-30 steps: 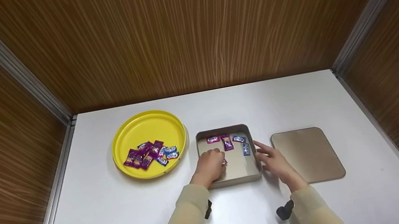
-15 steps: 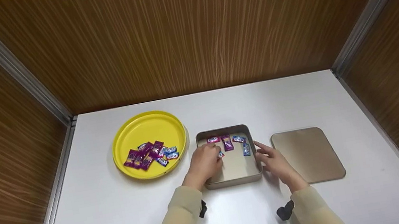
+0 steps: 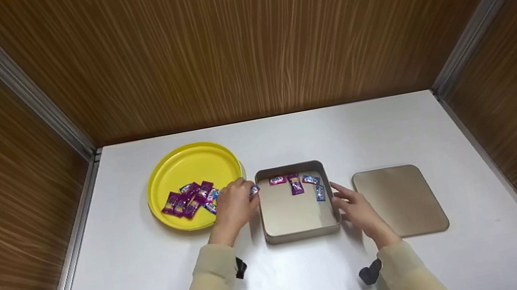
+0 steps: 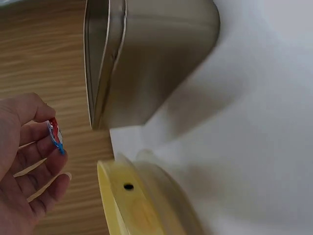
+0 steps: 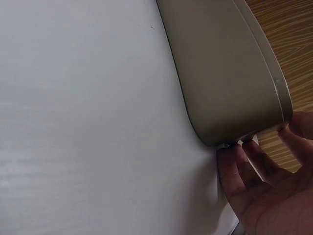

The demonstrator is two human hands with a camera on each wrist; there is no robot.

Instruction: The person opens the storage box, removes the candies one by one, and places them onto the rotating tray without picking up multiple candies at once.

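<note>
My left hand [image 3: 236, 204] is between the yellow plate and the metal tin, pinching a small wrapped candy [image 4: 55, 134] with red, white and blue on its wrapper. The square tin [image 3: 304, 234] stands uncovered, with several purple, pink and blue candies [image 3: 296, 184] along its far and right sides. Against the tin's right wall rest the fingertips of my right hand [image 3: 359, 209], the fingers fairly straight. In the right wrist view those fingers [image 5: 259, 161] meet the tin's outer side. The round yellow plate [image 3: 198, 163] bears a pile of purple and blue candies [image 3: 188, 200], partly hidden by the left hand.
A flat tin lid [image 3: 401, 202] lies on the white table [image 3: 309, 279] to the right, partly behind the right forearm. Wood-grain panels [image 3: 250, 40] wall in the back and both sides. Black wrist devices [image 3: 370, 272] hang at the sleeves.
The left hand has lifted a candy out of the tin and moved left toward the yellow plate with it. The right hand stays at the tin's right wall.
</note>
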